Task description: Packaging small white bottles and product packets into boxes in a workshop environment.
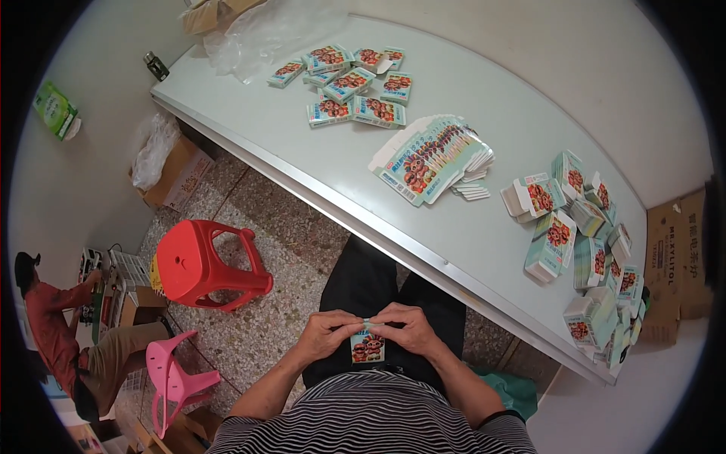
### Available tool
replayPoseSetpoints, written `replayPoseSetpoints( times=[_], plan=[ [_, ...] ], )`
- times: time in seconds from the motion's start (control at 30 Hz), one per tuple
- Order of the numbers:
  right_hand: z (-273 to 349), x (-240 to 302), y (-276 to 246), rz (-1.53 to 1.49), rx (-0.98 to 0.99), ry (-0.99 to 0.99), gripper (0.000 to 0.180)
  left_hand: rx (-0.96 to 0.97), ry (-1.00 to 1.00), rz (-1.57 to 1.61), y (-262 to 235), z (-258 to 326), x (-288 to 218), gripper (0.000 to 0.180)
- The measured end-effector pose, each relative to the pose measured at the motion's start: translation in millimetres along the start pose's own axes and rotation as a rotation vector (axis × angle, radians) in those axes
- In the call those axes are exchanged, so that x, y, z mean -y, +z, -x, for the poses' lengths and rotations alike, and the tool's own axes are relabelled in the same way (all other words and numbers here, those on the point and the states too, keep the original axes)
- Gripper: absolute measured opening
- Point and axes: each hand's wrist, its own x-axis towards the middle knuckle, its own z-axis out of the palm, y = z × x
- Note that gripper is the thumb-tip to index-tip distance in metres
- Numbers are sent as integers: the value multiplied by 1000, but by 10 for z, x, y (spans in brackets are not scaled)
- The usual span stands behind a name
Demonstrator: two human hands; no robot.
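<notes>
Pale-green printed card is what's in hand: a small rectangular carton [367, 349] sits over the lap, right in front of the striped shirt [370, 412]. Left hand [331, 331] and right hand [408, 328] both have a pinch grip on its top end, thumbs and fingers closed with hardly any gap. I'd call this one partway: the top end seems to be getting folded, but the fingers cover it, so can't tell if it's tucked in. Looks-wise, it's upright in view with a busy red-and-brown cartoon print on the front, no obvious crush marks. Can't tell how full-bodied it is from above.

Past the black trousers [355, 276] is the long pale bench [272, 129] with a metal edge. Around its middle there's a fanned stack of flat, matching card blanks [427, 163], so plenty left to do, I reckon. Over at the right end is a jumbled heap of matching cartons [556, 240], a few with flaps sticking up, so maybe not all finished. Further off, a looser group of boxed-up cartons [352, 83] looks mostly done, though one has a flap out. Crumpled clear plastic [253, 45] lies beyond those.
</notes>
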Motion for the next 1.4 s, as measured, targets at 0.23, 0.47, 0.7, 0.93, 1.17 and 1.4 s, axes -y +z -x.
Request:
replayPoseSetpoints(
  times=[0.23,0.47,0.7,0.93,1.17,1.4],
  plan=[
    [-607,561,-465,193,-72,178,33,-323,-157,260,-29,-246,-10,50],
    [-1743,938,-1014,338,-628,-89,53,-476,-115,310,19,-625,-165,39],
    [-2006,700,-1019,1282,-431,230,59,-415,-129,372,234,-709,-135,34],
    [-1929,534,-1096,1234,-575,-45,43,-437,-116,373,189,-783,-172,32],
    [-1769,706,-1143,1205,-802,-489,23,-544,-18,400,88,-988,-377,31],
    [-1377,711,-796,-262,-495,82,16,-328,202,601,-26,-1138,-559,71]
  ],
)
